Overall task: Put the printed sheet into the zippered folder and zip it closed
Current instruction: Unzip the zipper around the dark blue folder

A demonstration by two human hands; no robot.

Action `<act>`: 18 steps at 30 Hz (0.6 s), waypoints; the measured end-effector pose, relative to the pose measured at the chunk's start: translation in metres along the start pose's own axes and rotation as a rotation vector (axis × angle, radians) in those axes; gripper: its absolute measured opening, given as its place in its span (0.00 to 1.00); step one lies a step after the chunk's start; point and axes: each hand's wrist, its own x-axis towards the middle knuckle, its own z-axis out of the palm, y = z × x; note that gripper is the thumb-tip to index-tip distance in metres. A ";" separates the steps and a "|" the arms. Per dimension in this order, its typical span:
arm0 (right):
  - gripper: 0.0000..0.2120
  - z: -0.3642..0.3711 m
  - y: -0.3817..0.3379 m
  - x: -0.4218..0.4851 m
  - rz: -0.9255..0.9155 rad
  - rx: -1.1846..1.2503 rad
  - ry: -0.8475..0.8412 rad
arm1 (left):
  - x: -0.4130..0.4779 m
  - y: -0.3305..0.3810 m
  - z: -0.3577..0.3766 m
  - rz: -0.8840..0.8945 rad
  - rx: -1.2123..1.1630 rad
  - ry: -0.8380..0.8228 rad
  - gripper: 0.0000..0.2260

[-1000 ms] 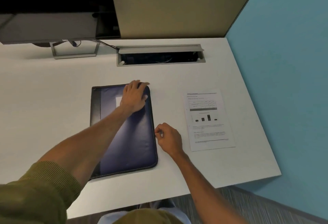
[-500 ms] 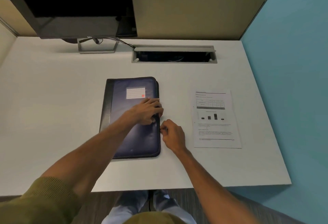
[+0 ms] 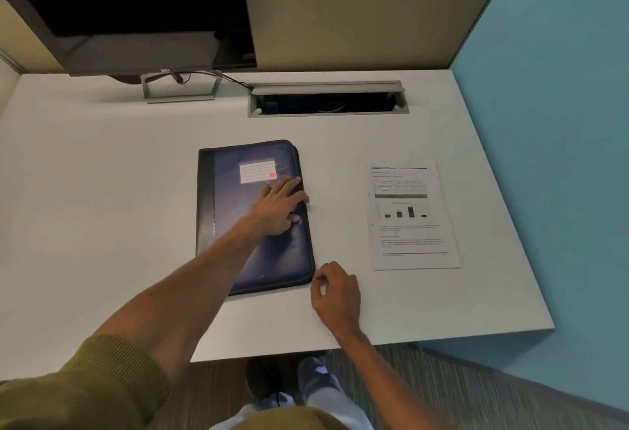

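A monitor (image 3: 129, 11) stands at the desk's (image 3: 102, 174) back left. The zippered folder (image 3: 253, 215) is pressed flat under the spread left hand (image 3: 279, 206). The right hand (image 3: 335, 295) is pinched at the folder's near right corner; what is pinched is hidden. The printed sheet (image 3: 412, 215) lies apart, rightward, its text illegible.

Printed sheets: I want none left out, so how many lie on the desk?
1. The printed sheet lies flat on the desk, right of the closed folder, apart from both hands. Any inside the folder would be hidden.
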 end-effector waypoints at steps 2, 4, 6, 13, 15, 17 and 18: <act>0.04 0.005 -0.005 -0.004 0.030 -0.007 0.046 | -0.017 -0.007 0.008 -0.155 -0.083 0.020 0.33; 0.03 0.008 -0.009 -0.007 0.051 -0.014 0.079 | -0.040 -0.022 0.018 -0.311 -0.137 0.007 0.40; 0.02 0.010 -0.013 -0.010 0.058 -0.031 0.097 | -0.069 -0.041 0.029 -0.465 -0.202 0.046 0.46; 0.02 0.020 -0.028 -0.018 0.167 -0.008 0.208 | -0.142 -0.074 0.057 -0.914 -0.514 0.142 0.50; 0.03 0.024 -0.034 -0.022 0.201 0.014 0.232 | -0.150 -0.075 0.062 -0.922 -0.554 0.074 0.46; 0.03 0.027 -0.039 -0.026 0.238 0.033 0.265 | -0.156 -0.074 0.066 -0.902 -0.519 0.058 0.44; 0.02 0.029 -0.040 -0.029 0.258 0.042 0.285 | -0.158 -0.073 0.068 -0.901 -0.513 0.064 0.44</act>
